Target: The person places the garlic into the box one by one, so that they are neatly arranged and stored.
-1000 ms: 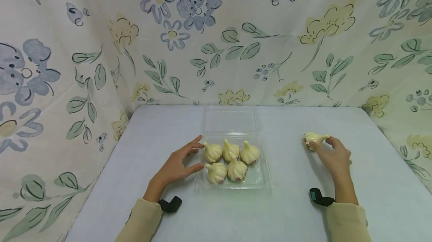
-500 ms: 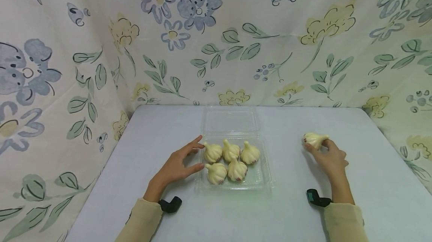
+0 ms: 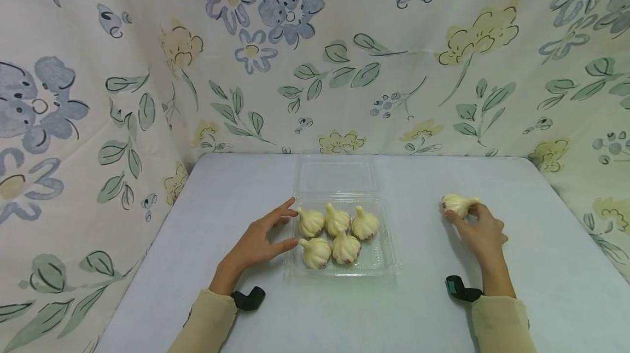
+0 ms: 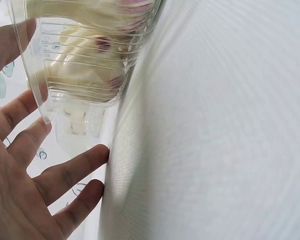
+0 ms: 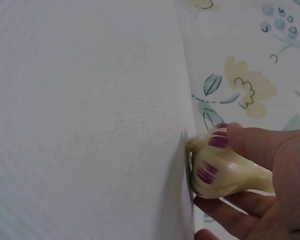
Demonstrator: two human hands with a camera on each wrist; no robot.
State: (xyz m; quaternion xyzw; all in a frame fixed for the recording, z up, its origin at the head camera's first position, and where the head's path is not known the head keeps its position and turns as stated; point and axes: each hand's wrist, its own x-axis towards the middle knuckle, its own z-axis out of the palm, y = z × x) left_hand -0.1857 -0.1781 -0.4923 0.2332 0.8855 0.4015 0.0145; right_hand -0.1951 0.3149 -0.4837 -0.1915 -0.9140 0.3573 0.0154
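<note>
A clear plastic clamshell box (image 3: 381,257) lies with its lid (image 3: 337,175) folded back at the middle of the table. Several garlic bulbs (image 3: 337,220) sit in it in two rows. My left hand (image 3: 261,241) rests at the box's left side, thumb and fingers spread; in the left wrist view its fingertips (image 4: 40,127) touch the rim and two lower fingers reach the table. To the right, my right hand (image 3: 482,235) pinches a single garlic bulb (image 5: 225,167) with purple streaks between thumb and fingers. That bulb lies on its side, its root end low by the tabletop.
The table (image 3: 418,314) is covered in white cloth. A flower-patterned curtain (image 3: 344,68) hangs behind it and along both sides. A black wrist camera (image 3: 250,298) sits on the left wrist and another (image 3: 462,289) on the right.
My right hand has shifted slightly left, its thumb sliding farther round the single garlic bulb, which has stayed almost in place. The left hand and the box have not moved.
</note>
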